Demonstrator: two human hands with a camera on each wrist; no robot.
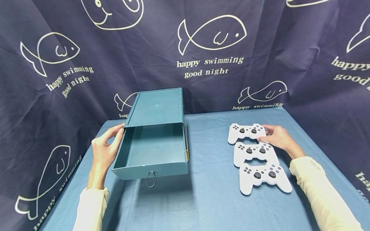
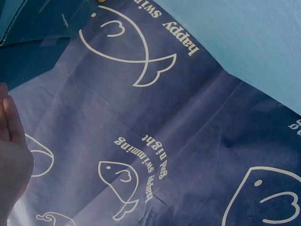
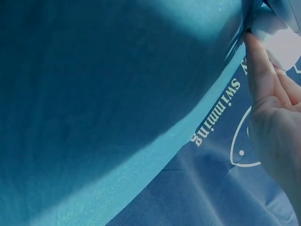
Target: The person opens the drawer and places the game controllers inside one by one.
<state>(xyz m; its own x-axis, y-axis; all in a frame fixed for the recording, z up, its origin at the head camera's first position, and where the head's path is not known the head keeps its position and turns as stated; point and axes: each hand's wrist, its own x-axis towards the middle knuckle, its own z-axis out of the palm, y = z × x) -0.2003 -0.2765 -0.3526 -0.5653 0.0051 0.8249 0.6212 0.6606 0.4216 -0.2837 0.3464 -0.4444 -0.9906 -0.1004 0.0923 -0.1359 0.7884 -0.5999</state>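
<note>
A teal box (image 1: 156,107) stands left of centre with its drawer (image 1: 151,170) pulled out toward me; nothing lies inside. A wire ring hangs from the drawer's front. My left hand (image 1: 105,147) holds the box's left side, thumb and fingertips meeting at the casing's front edge; in the left wrist view its fingers (image 2: 13,120) show only partly. Three white game controllers form a column at the right. My right hand (image 1: 278,138) grips the right handle of the farthest controller (image 1: 248,131). The middle controller (image 1: 241,155) and nearest controller (image 1: 264,175) lie just in front, close together.
A blue cloth covers the table (image 1: 214,199). Dark blue fabric (image 1: 162,57) with fish drawings and lettering hangs behind and at both sides. Something yellow (image 1: 187,154) shows at the box's right side.
</note>
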